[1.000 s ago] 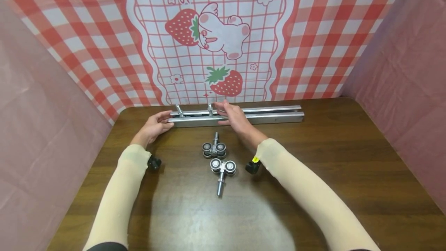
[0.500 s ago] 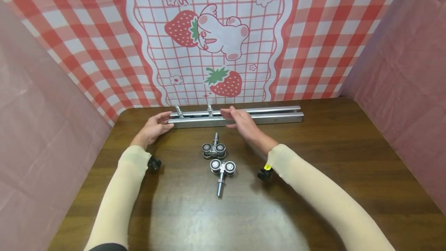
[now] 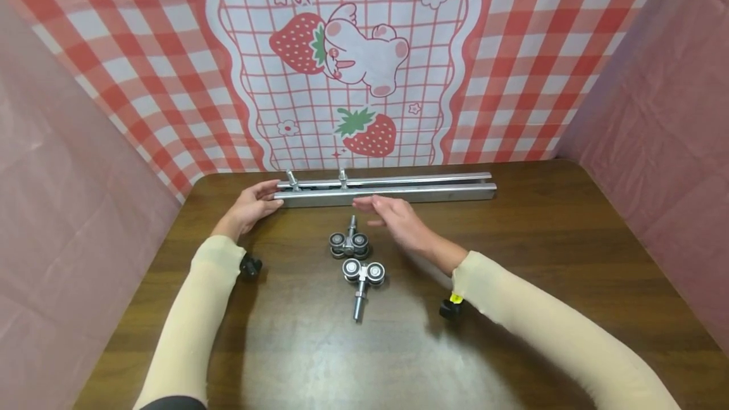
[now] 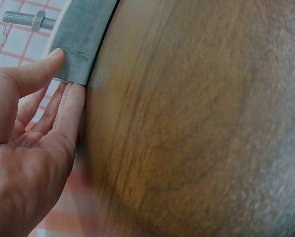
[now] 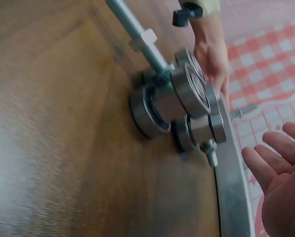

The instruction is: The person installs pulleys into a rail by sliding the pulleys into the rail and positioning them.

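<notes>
A long silver metal track [image 3: 421, 194] lies at the back of the table with its slot up. Two threaded bolts [image 3: 343, 178] stick up from the slot in its left half. At the track's left end my left hand [image 3: 249, 207] holds on, its thumb on the front face and fingertips against the end. My right hand [image 3: 403, 223] hovers just in front of the track's middle, fingers extended and holding nothing. Below its fingertips sits a four-wheeled roller trolley [image 3: 350, 244], bolt pointing back. A second roller trolley [image 3: 363, 273] lies nearer, bolt pointing forward.
The brown wooden table [image 3: 319, 359] carries everything. A red checked cloth [image 3: 512, 81] with strawberries hangs right behind the track. Pink curtains [image 3: 655, 131] close off both sides. A small black wrist camera [image 3: 451, 309] juts from each sleeve.
My right hand has left its place over the track beside the right bolt and come toward me, now level with the far trolley's bolt tip. My left hand stays at the track's end.
</notes>
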A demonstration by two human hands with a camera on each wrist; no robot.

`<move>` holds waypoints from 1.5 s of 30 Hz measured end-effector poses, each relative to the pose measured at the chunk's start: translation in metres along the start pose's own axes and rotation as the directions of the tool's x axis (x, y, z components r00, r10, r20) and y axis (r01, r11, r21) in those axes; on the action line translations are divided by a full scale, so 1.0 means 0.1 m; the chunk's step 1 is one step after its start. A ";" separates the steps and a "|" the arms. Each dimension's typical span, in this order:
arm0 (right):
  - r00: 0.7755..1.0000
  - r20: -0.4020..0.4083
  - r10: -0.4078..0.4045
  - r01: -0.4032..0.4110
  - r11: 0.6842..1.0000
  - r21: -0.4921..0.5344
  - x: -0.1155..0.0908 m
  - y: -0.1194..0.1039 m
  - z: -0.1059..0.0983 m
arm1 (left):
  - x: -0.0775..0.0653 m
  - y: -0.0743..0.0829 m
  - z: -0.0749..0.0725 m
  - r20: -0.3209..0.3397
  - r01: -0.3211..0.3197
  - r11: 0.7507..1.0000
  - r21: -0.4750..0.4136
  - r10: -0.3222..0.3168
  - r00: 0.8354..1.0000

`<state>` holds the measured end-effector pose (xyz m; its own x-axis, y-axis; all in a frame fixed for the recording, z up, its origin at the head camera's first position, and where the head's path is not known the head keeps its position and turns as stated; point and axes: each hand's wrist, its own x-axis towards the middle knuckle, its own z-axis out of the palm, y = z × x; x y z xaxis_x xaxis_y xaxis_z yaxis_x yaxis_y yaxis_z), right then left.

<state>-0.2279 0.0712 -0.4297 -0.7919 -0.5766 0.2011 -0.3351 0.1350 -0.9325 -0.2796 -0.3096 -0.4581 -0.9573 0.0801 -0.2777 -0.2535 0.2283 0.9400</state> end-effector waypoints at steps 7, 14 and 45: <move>0.998 0.047 -0.044 0.047 0.997 -0.063 -0.11 -0.10 0.05 | 0.02 -0.01 0.00 -0.004 0.000 1.000 0.003 0.000 1.000; 0.967 0.175 -0.187 0.242 0.890 -0.386 -0.17 -0.19 -0.01 | 0.03 -0.01 0.01 -0.005 0.002 1.000 -0.007 -0.002 1.000; 0.596 0.776 -0.206 0.800 0.069 -0.596 -0.53 -0.42 0.27 | 0.02 -0.02 0.01 0.002 -0.007 1.000 -0.005 0.007 1.000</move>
<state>-0.1583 0.0742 -0.4090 -0.0066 -0.9969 0.0785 -0.9609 0.0280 0.2755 -0.2804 -0.3084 -0.4606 -0.9589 0.0837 -0.2713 -0.2473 0.2227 0.9430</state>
